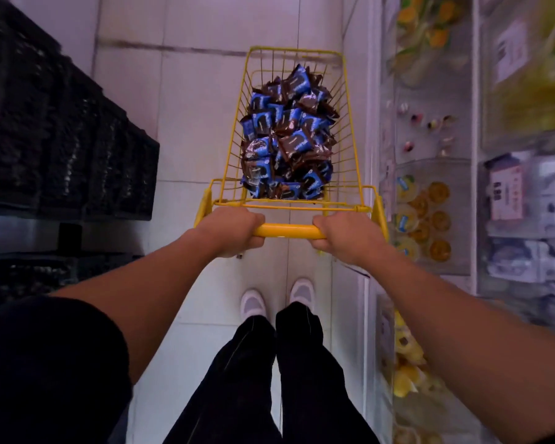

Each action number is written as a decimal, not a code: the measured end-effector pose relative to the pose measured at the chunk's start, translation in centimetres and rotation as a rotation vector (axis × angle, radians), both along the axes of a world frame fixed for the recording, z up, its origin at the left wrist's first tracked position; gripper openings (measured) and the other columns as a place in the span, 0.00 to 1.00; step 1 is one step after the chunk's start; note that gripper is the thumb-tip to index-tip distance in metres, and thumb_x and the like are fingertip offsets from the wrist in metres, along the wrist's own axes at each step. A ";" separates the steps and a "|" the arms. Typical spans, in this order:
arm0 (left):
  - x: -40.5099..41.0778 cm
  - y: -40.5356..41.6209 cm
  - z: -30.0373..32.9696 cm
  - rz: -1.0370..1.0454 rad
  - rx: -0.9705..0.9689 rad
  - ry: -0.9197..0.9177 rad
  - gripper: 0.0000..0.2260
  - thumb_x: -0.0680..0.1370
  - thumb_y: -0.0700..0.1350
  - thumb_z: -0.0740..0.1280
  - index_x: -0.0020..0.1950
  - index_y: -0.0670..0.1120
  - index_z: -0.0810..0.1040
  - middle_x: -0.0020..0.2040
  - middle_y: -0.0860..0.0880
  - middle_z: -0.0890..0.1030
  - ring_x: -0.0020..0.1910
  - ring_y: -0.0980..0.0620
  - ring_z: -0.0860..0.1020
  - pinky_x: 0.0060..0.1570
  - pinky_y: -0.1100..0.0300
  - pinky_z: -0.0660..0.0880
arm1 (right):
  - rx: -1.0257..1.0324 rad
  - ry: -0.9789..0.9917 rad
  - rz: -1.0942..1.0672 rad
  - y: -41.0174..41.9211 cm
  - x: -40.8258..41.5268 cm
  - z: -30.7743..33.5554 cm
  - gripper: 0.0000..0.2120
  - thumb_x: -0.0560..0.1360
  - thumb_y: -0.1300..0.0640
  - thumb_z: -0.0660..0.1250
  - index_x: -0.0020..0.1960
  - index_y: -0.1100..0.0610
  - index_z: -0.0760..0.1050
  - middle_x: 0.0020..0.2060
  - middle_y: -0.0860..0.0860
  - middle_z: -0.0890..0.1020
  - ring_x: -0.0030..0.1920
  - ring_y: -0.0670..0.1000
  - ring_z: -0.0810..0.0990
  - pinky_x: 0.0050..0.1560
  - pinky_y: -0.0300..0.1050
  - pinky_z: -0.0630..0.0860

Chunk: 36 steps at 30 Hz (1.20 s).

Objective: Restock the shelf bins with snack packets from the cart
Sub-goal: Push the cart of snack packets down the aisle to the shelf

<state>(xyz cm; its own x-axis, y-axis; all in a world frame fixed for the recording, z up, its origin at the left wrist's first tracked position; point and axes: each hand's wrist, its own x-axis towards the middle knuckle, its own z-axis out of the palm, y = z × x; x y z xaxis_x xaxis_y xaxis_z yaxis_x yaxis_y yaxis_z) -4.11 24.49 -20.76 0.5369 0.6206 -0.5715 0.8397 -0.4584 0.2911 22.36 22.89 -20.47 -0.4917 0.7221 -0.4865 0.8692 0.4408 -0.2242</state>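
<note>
A yellow wire cart [350,123] stands in the aisle straight ahead of me, heaped with several blue and brown snack packets [289,136]. My left hand [234,232] grips the left end of the cart's yellow handle bar [289,231]. My right hand [346,237] grips its right end. Clear shelf bins [430,216] line the right side, blurred, holding yellow and orange packaged items.
Stacked black plastic crates [61,145] fill the left side of the aisle. White tiled floor [193,116] runs ahead past the cart. More bins with pale packets [526,200] sit at the far right. My legs and white shoes [253,304] are below the handle.
</note>
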 end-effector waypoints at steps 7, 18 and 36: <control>0.7 10.8 -0.5 0.058 0.045 -0.027 0.07 0.76 0.57 0.65 0.46 0.56 0.71 0.40 0.53 0.75 0.38 0.52 0.75 0.41 0.52 0.77 | 0.001 0.047 0.023 12.1 1.0 -0.5 0.10 0.76 0.40 0.64 0.42 0.45 0.67 0.32 0.45 0.72 0.34 0.49 0.74 0.33 0.45 0.71; 0.2 28.8 -0.9 0.033 0.082 -0.049 0.07 0.76 0.57 0.65 0.45 0.57 0.70 0.39 0.53 0.75 0.38 0.51 0.74 0.36 0.56 0.70 | -0.001 0.043 0.000 29.5 0.5 -1.0 0.09 0.75 0.41 0.64 0.43 0.45 0.70 0.33 0.45 0.74 0.35 0.48 0.74 0.33 0.45 0.71; -1.8 68.0 -1.4 -0.017 0.080 -0.058 0.07 0.75 0.59 0.64 0.45 0.58 0.69 0.40 0.53 0.76 0.39 0.51 0.76 0.35 0.55 0.73 | 0.062 -0.005 -0.025 67.2 -1.7 -0.6 0.11 0.74 0.38 0.63 0.44 0.45 0.70 0.34 0.45 0.74 0.34 0.50 0.73 0.32 0.45 0.66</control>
<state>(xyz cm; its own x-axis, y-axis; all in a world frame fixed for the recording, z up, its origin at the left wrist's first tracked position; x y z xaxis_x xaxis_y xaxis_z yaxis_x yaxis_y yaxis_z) -5.95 92.51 -22.15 0.5786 0.6534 -0.4881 0.8143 -0.4962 0.3011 20.65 90.14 -21.04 -0.4709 0.7629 -0.4429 0.8811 0.4319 -0.1929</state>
